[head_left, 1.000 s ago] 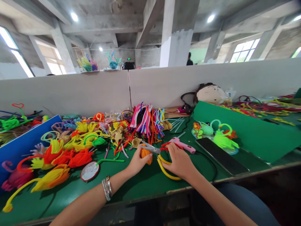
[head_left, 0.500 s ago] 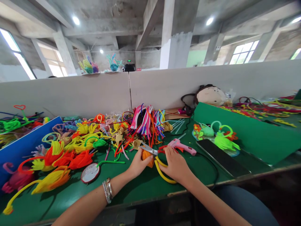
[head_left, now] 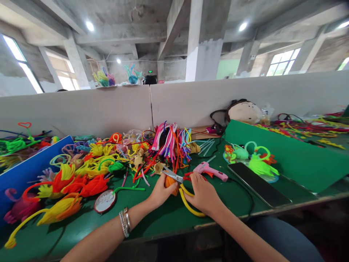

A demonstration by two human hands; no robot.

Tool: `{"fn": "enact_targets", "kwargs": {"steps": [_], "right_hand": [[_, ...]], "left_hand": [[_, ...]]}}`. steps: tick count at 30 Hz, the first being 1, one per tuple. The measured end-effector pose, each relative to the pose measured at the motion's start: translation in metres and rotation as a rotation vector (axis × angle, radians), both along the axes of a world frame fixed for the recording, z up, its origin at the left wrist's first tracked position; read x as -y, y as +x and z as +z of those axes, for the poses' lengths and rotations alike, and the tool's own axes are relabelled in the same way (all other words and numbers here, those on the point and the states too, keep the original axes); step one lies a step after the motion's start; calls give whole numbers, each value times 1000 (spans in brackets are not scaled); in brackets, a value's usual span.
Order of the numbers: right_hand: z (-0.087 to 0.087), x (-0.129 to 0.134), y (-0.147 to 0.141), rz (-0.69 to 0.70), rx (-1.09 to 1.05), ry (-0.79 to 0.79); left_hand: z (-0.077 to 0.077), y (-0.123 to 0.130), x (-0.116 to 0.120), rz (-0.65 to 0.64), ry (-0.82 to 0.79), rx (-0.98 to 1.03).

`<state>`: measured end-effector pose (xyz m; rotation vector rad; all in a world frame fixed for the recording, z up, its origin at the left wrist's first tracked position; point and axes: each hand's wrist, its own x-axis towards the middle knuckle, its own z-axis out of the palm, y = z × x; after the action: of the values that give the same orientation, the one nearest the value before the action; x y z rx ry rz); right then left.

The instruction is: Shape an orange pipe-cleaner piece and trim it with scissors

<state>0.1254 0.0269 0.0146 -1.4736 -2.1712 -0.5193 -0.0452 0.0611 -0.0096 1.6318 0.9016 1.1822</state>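
In the middle of the head view, my left hand [head_left: 160, 192] is closed around a small bundle of orange pipe cleaners [head_left: 171, 183]. My right hand [head_left: 205, 195] grips red-handled scissors [head_left: 176, 177], whose metal blades lie over the top of the bundle and point left. A thick yellow pipe-cleaner strip [head_left: 191, 210] curves down between the hands. Its upper end is by the bundle and part of it passes under my right fingers; whether the two are joined cannot be seen.
A pink glue gun [head_left: 211, 171] lies beyond my right hand, and a black phone [head_left: 259, 183] to its right. Piled pipe-cleaner flowers [head_left: 92, 185] and a round lid of white bits [head_left: 105, 202] are at left. Blue [head_left: 35, 156] and green boards [head_left: 283, 156] flank the workspace.
Both hands stay almost in place with the scissors at the orange bundle. The view shifts very slightly.
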Motion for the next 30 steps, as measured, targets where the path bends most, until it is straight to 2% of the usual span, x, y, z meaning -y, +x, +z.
{"fn": "enact_targets", "kwargs": {"steps": [13,30], "right_hand": [[2,1,-3,-70,63,-109],[3,-2,1,-45,40,-16]], "left_hand": [[8,1,5,15,26,-13],[9,1,3,-21,9,27]]}}
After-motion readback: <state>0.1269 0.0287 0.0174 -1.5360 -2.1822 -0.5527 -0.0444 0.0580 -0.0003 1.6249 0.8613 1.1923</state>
